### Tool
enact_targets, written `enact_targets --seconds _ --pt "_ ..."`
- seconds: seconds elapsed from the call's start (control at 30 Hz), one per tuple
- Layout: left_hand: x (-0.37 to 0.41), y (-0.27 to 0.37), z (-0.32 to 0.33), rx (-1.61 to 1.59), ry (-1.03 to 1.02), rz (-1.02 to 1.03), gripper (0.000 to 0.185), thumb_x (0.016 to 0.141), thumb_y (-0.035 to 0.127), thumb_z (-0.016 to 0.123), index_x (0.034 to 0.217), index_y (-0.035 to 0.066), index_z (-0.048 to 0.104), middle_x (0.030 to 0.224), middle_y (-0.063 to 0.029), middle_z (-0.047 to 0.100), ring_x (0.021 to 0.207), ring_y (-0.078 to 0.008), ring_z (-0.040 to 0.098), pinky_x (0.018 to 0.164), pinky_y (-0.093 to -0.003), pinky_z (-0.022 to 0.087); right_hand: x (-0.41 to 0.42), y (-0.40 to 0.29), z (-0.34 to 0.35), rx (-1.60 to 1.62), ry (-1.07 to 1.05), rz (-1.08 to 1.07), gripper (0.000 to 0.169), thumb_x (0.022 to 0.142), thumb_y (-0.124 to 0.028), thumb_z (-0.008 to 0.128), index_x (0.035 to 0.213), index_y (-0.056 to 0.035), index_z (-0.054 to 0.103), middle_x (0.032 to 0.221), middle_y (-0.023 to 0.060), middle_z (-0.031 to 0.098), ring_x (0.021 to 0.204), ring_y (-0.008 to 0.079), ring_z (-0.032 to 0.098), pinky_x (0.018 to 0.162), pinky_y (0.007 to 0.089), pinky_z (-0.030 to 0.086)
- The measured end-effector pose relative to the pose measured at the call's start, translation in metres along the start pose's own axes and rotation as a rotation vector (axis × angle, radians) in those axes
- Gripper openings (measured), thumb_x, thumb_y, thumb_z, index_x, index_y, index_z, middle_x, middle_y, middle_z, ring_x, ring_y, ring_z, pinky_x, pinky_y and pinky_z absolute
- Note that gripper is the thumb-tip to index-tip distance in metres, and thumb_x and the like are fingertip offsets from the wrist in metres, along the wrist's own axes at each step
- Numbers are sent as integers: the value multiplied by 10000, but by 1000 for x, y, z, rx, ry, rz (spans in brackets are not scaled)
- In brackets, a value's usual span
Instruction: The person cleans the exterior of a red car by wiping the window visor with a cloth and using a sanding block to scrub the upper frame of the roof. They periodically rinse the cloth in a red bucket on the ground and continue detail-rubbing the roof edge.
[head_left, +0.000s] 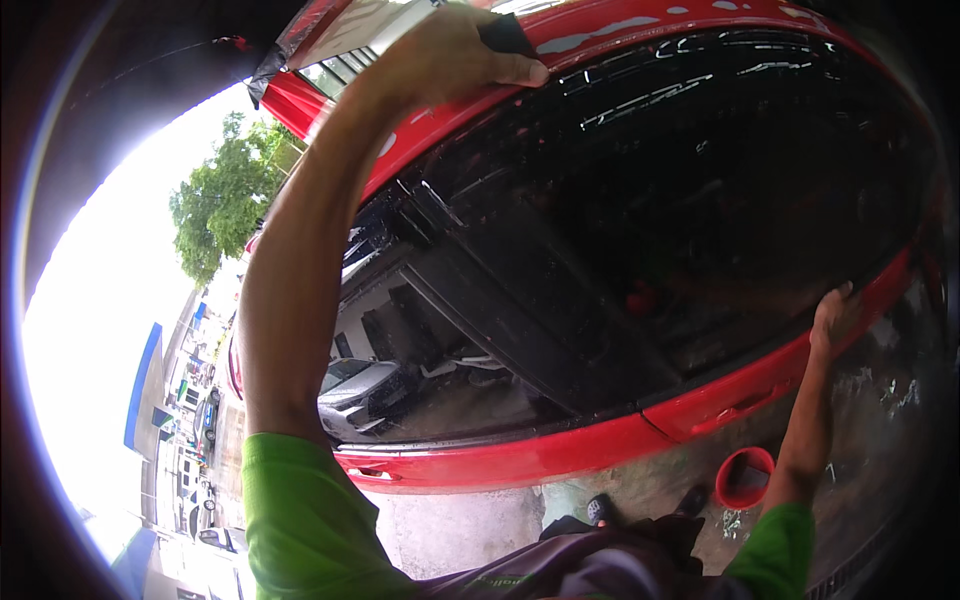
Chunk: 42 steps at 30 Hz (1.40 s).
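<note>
Before me is a red car with dark side windows. Up at the roof edge, my left hand is closed over a dark flat pad and presses it against the red roof rail. Pale patches mark the paint further along the roof. Lower down on the right, my right hand touches the car near the bottom edge of the window. Whether its fingers grip anything is hard to see.
A red bucket stands on the wet concrete floor near my feet in dark shoes. A floor grate runs along the lower right. Outside at left are a tree and parked vehicles.
</note>
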<state>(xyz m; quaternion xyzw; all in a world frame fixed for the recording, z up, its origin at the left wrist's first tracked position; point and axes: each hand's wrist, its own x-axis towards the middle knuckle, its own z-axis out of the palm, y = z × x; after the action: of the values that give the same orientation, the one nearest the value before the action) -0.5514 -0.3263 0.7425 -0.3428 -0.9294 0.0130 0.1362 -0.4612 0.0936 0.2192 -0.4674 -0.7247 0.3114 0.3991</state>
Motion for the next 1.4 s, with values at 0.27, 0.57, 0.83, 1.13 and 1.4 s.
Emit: enact_targets --seconds 0.27,0.57,0.83,1.13,1.4 --pt "-67 -37 -2 -51 -17 -214 523 865 545 788 962 32 755 765 -66 708 694 -171 649 689 -354 507 0 -13 -7 -165 -70 89 547 1045 -333 394 1283 128 568 1302 382 566 1246 523 541 1089 576 391" --pt "-13 2 2 -59 48 -118 527 836 565 804 952 53 759 664 -32 627 602 -138 587 589 -325 458 17 34 26 -55 110 72 591 1060 -358 371 1449 77 460 1481 331 452 1393 471 437 1160 563 354" --pt "88 77 25 -50 -87 -37 556 845 598 769 912 46 755 669 -36 619 581 -163 581 595 -352 457 -8 6 14 -12 -106 137 621 1066 -365 361 1514 65 384 1565 332 357 1457 477 357 1185 589 323" --pt "29 40 16 -55 39 -38 479 866 518 790 947 47 757 747 -65 683 693 -161 631 680 -357 495 4 20 15 -49 -10 101 613 1068 -353 362 1498 81 401 1533 359 377 1429 497 384 1180 570 337" --pt "94 75 30 65 19 84 607 875 628 730 958 28 752 677 -67 649 593 -174 596 600 -381 467 6 14 11 -33 24 126 593 1071 -320 365 1496 92 394 1527 363 364 1428 504 373 1168 580 341"
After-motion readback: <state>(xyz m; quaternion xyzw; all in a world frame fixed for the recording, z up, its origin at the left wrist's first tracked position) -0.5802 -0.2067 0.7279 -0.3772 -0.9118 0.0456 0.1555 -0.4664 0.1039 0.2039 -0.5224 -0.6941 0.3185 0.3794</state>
